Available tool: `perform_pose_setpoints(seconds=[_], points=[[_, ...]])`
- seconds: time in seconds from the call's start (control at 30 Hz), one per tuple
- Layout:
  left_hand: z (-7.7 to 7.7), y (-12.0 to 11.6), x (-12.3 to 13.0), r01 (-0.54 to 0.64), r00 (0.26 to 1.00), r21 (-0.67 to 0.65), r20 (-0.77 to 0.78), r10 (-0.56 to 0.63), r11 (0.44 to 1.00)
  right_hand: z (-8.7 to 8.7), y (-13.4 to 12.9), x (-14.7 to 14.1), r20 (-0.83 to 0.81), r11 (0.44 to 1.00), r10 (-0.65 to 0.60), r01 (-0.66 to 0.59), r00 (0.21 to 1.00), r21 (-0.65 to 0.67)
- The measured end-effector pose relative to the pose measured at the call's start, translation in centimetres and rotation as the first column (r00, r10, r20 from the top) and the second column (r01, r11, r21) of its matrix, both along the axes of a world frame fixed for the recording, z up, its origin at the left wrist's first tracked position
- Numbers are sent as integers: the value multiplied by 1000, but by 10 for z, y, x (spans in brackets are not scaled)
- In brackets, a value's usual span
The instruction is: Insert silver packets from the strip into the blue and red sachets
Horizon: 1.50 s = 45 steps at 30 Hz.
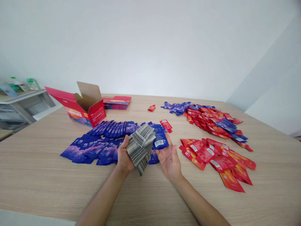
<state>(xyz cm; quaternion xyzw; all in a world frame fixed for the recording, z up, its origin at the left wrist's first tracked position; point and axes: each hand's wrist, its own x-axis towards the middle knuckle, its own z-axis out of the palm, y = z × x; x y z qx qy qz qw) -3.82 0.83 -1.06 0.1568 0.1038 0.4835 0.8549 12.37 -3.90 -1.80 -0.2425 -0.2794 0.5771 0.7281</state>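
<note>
My left hand is closed around a folded piece of grey, black and cream striped cloth, with a strip of the same fabric across it. My right hand is turned palm up, its thumb apart. A blue sachet, barcode side showing, lies across its fingers, which are partly hidden behind it. Below and beyond the hands, blue sachets lie in two overlapping rows, a far row and a near row. The cloth hides part of both rows.
An open red box stands at the left, beside a stack of flattened boxes. Red sachets are spread at the right; behind them is a mixed red and blue heap. Single red sachets lie near the middle. A wall closes the back.
</note>
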Motion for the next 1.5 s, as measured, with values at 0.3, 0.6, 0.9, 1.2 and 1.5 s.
perform_pose_setpoints(seconds=[0.3, 0.6, 0.9, 1.2, 1.5], points=[[10, 18, -44, -270, 960, 31, 91, 266, 962, -20, 13, 8, 408, 989, -55, 107, 911, -104], [10, 36, -79, -535, 837, 39, 161, 523, 844, -52, 10, 2, 861, 987, -145, 6, 487, 163], [16, 28, -58, -461, 882, -11, 102, 459, 887, -70, 20, -7, 936, 916, -341, -190, 90, 352], [7, 27, -56, -334, 934, 32, 144, 326, 942, -58, 8, -12, 895, 907, -400, -54, 200, 417], [9, -1, -2, 57, 998, 41, 30, -58, 998, -25, 9, -2, 534, 979, -125, 16, 836, 205]])
